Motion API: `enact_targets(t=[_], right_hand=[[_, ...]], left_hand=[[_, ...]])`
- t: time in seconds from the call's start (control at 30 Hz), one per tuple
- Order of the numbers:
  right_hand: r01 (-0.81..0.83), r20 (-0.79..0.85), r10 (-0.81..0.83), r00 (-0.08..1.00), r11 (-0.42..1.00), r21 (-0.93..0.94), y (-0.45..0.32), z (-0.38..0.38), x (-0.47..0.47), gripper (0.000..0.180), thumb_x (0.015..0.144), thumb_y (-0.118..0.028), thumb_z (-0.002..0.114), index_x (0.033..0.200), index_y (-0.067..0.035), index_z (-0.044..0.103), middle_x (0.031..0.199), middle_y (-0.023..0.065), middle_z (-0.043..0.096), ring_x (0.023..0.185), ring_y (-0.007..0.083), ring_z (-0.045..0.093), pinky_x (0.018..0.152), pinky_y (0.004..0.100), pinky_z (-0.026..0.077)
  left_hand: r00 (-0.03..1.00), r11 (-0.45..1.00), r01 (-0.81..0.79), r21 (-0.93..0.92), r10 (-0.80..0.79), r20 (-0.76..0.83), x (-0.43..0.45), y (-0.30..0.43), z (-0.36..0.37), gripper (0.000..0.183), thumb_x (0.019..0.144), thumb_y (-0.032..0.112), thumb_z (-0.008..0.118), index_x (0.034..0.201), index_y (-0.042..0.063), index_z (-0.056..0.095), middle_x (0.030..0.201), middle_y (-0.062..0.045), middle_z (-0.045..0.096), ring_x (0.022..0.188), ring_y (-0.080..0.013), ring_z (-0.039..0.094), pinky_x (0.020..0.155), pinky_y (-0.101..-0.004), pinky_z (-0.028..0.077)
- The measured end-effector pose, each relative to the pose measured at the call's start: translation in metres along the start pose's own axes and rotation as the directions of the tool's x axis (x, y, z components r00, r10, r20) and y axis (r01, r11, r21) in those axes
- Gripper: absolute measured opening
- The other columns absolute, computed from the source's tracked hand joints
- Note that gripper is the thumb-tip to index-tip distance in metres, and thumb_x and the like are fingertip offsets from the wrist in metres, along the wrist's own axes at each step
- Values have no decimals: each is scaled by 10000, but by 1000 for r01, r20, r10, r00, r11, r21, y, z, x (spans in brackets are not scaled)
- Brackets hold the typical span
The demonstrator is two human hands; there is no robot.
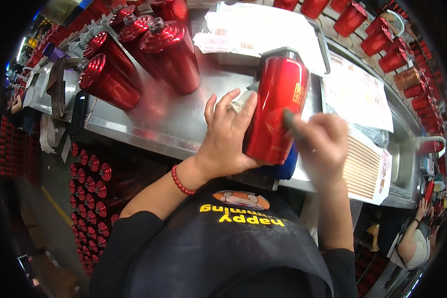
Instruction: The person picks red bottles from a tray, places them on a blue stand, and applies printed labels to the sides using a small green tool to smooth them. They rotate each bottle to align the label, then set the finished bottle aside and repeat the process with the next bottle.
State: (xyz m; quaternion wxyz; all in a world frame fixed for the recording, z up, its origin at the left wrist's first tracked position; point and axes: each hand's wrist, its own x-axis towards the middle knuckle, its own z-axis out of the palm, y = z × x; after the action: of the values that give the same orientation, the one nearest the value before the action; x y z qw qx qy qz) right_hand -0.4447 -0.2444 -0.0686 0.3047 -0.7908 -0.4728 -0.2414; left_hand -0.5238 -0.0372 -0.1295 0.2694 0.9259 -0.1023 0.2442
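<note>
A glossy red bottle [277, 102] with a gold square mark leans in front of me, its neck end away from me. Its lower end is over the counter's front edge, above a blue object [290, 164]. My left hand [225, 136] steadies it, fingers along its left side and thumb by the base. A pale crumpled cloth [240, 102] shows by those fingers. In my blurred right hand [326, 143] is a small dark-green piece [292, 123], perhaps a squeegee or pad, against the bottle's right face. The bottle's underside is hidden.
Several red bottles with tiered caps [175, 56] stand at the left of the steel counter [164, 115]. Printed white sheets [264, 24] lie behind, and more decal sheets [357, 93] at right, beside a sink [400, 164]. Rows of red bottles [91, 186] stand below left.
</note>
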Motion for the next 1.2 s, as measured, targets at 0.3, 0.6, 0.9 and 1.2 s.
enact_targets(t=[0.3,0.6,0.9,1.2], right_hand=[[178,152,-170,974,983,-41,-7,3,26,194,736,-84,762,916,-88,690,726,29,525,674,205,562,683,362,432],[142,288,-198,937,969,201,-16,-3,23,243,737,-79,818,967,-104,744,842,40,606,788,237,608,734,381,502],[63,259,-180,949,913,403,-13,-13,16,239,749,-69,829,967,-82,732,835,41,624,737,221,589,668,364,443],[-559,267,492,829,700,445,11,-17,-19,164,839,-117,787,969,-36,727,773,62,634,663,159,580,653,319,435]], left_hand=[[998,997,-15,81,19,-53,5,8,-5,1082,746,636,763,1519,-29,400,1001,-195,605,1380,-381,374,1156,-626,110],[998,998,62,20,-62,-2,-9,-3,2,1135,715,615,801,1533,-40,367,1077,-207,628,1398,-402,355,1164,-618,115],[984,999,-20,-42,27,174,-6,-12,-12,1101,780,742,683,1558,26,376,1564,-254,377,1464,-462,196,1184,-624,104],[903,908,-404,-114,416,107,98,-44,-14,694,1018,697,244,1506,290,522,1240,2,713,1403,-285,380,1213,-556,-29]])
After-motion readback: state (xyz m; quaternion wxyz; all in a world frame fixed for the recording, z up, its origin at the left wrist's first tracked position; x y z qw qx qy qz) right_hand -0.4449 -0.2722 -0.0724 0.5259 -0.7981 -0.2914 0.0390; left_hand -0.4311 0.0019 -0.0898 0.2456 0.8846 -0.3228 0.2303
